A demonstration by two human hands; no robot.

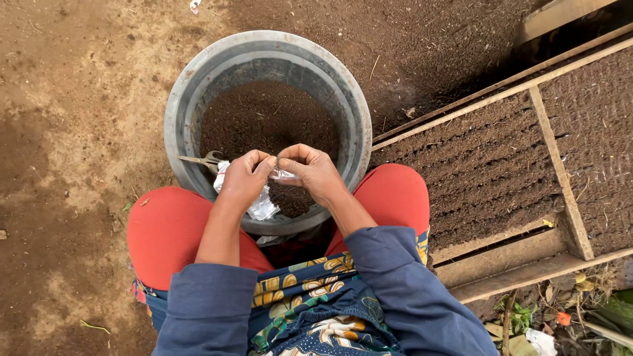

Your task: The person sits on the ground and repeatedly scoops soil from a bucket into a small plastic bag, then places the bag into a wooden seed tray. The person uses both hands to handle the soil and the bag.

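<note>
Left hand: we curl it nearly closed, thumb and forefinger pinching one edge of the small clear plastic packet.
Right hand: we pinch the packet's other edge the same way, fingers folded tight, the two hands almost touching.
Packet: held above the near rim of the round grey metal tub, over the dark soil inside it.
Doing it well: we judge it best to keep both pinches close together and pull apart gently, staying over the tub so anything that drops lands in the soil.
Crumpled silver foil wrapper: lying on the tub's near rim, under our left hand.
Metal scissors: resting inside the tub at its left wall, untouched.
</note>
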